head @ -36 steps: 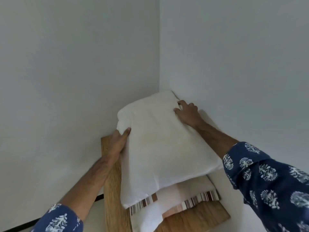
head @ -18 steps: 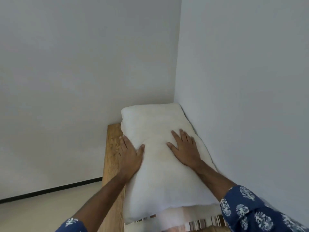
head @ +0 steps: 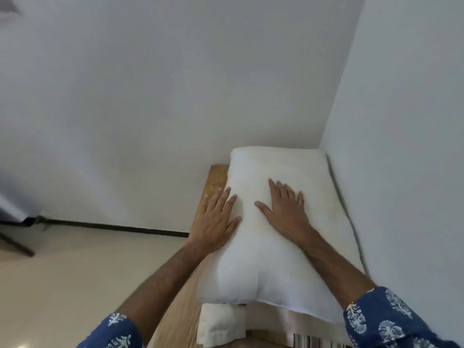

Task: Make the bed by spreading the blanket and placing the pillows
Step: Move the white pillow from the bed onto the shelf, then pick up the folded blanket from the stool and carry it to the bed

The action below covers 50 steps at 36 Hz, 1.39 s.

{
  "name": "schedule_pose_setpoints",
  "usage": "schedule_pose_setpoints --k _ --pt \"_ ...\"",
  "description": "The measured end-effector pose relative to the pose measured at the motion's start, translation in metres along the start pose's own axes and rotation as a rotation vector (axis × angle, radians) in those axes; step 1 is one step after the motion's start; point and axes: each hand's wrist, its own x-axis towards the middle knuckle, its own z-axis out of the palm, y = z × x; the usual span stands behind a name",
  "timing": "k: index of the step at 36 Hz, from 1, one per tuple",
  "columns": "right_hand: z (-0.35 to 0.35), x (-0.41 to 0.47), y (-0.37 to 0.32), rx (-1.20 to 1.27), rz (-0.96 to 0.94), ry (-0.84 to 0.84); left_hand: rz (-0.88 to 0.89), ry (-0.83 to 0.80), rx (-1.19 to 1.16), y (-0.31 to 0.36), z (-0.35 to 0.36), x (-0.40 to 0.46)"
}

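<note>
Pillow [head: 281, 237] is laid at the corner end of the bed, its long axis running straight away from the camera toward the back wall [head: 150, 96], with its far short edge pushed up against that wall and its right long side tucked along the side wall [head: 414, 146]. Both hands are flat on top of it, nothing gripped. The left hand [head: 217, 222] is spread over the pillow's left edge, its outer fingers hanging off over the wooden bed frame [head: 213, 182]. The right hand [head: 287, 209] sits further in, closer to the middle, fingers splayed and pointing at the back wall. So the pillow is directly under both palms and the right hand is the more central one.

No containers to speak of here. Under the near end a second white pillow [head: 221, 325] peeks out, and a striped cloth [head: 313, 342] is visible at the bottom edge; how it's spread can't be told from this. Looks like a pat-down is being done, probably to square the pillow into the corner.
</note>
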Motion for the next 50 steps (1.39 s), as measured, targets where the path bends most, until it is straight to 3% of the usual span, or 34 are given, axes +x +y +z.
schedule_pose_setpoints --k 8,17,29,41,50 --pt "0.038 -0.033 -0.163 -0.072 -0.568 -0.179 -0.314 0.027 0.132 -0.082 -0.026 -0.150" --pt "0.110 -0.188 -0.367 -0.208 -1.107 -0.289 -0.867 0.013 0.224 -0.136 -0.048 -0.448" --pt "0.183 -0.476 -0.570 -0.241 -1.774 -0.377 -1.506 0.025 0.287 -0.062 -0.080 -0.820" --pt "0.244 -0.743 -0.697 -0.235 -2.320 -0.451 -2.018 0.097 0.239 0.031 -0.076 -1.049" --pt "0.280 -0.930 -0.779 -0.215 -2.617 -0.574 -2.326 0.029 0.290 0.080 -0.089 -1.180"
